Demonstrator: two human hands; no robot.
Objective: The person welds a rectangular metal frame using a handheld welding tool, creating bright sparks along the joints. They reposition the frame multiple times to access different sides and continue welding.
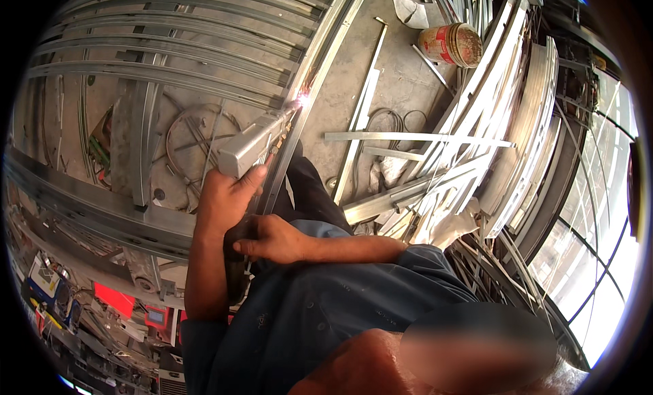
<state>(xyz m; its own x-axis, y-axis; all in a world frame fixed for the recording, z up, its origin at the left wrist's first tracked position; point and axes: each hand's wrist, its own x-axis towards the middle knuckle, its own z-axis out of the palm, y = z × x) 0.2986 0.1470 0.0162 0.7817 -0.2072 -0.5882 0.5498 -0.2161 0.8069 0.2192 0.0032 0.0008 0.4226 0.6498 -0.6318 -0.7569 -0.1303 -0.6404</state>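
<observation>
My left hand is wrapped round the grip of a handheld welding gun with a grey, box-shaped body. The gun's narrow nozzle reaches a long metal rail, where a bright weld spark glows and throws orange sparks. The spark sits close to where a slat of the metal frame meets this rail. Close to my waist, my right hand is closed beside a dark, sleeve-like shape below the gun. What its curled fingers hold is hidden.
Metal profiles lie piled along the right, with loose strips on the concrete floor. A stained bucket lies on its side at the far right. A thick steel beam crosses the left. Red equipment stands at lower left.
</observation>
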